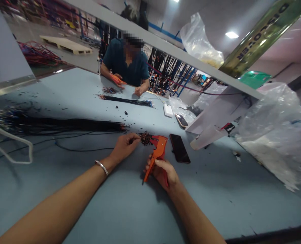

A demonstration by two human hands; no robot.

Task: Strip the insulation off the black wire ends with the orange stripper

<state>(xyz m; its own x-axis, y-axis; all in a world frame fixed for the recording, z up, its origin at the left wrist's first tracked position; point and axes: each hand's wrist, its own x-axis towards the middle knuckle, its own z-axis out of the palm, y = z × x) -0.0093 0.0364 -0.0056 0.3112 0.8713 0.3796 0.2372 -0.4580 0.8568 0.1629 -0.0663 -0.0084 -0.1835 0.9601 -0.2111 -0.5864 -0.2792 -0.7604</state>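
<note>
My left hand is closed in a pinch on a thin black cable, which trails away to the left across the table. The tip of the cable at my fingers is too small to make out. In my right hand is an orange and red wire stripper, its jaws pointing up and left, close to my left fingertips. Under the jaws lies a small pile of dark and copper-coloured offcuts. Beyond my left hand a thick bundle of black cables lies across the table.
A dark phone lies right of the stripper; another phone and a white box are farther back. Across the table a co-worker holds an orange tool behind a smaller cable bundle. Plastic bags fill the right.
</note>
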